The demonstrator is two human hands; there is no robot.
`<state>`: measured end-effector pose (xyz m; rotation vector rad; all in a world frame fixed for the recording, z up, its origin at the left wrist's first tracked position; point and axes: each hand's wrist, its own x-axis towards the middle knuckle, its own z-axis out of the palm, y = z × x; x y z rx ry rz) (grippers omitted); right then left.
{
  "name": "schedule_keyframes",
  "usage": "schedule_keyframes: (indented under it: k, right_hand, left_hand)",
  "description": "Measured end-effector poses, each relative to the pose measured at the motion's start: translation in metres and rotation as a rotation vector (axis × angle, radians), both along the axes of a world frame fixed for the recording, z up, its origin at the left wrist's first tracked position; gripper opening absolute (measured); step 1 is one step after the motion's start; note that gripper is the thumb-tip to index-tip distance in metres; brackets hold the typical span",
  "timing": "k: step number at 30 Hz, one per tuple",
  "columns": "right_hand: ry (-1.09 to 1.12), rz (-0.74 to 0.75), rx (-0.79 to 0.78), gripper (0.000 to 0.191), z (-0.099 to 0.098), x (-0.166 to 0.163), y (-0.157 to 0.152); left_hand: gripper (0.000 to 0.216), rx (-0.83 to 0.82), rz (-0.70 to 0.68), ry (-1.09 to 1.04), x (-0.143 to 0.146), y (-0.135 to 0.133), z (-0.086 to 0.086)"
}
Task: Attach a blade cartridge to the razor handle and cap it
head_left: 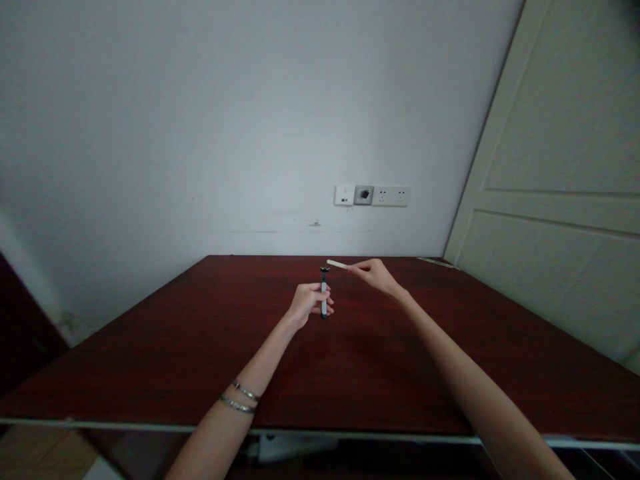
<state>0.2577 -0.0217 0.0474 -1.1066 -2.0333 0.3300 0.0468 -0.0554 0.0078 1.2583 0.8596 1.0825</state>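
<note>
My left hand (303, 304) is closed around the pale grey handle of an upright tool that looks like a razor (324, 298). Its narrow black head points up and its dark lower end is near the tabletop; contact there cannot be made out. Just above and to the right, my right hand (374, 274) pinches one end of a slim white stick (337, 265). The stick lies almost level, its free end pointing left over the black head. A small gap seems to separate the two.
Both hands are over a dark red wooden table (200, 347). Behind it is a white wall with a row of sockets (391, 196). A pale panelled door (555, 220) stands along the right side. A white object (297, 448) shows below the table's front edge.
</note>
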Motion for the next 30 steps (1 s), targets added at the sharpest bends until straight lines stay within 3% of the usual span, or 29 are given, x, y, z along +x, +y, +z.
schedule_keyframes:
  k: [4,9,16,21,25,30]
  right_hand:
    - [-0.001,0.036,-0.001,0.049,-0.005,0.003,0.001]
    - [0.055,-0.073,0.032,0.050,-0.011,0.003,0.005]
    - [0.278,0.123,-0.112,0.056,-0.028,-0.013,-0.005]
    - [0.279,0.229,-0.245,0.055,-0.026,-0.013,-0.013]
    - [0.310,0.143,-0.168,0.051,-0.025,-0.011,-0.013]
    - [0.262,0.189,-0.102,0.047,-0.025,-0.009,-0.014]
  left_hand:
    - [0.021,0.004,-0.005,0.007,0.001,0.001,-0.001]
    - [0.020,0.020,-0.033,0.014,0.000,0.000,-0.001]
    - [0.029,-0.005,-0.032,0.015,0.001,0.002,-0.004]
    - [0.028,-0.002,-0.008,0.027,0.000,0.003,-0.005]
    - [0.028,-0.001,0.004,0.037,-0.001,0.004,-0.005]
    - [0.026,0.005,-0.003,0.060,0.000,0.003,-0.005]
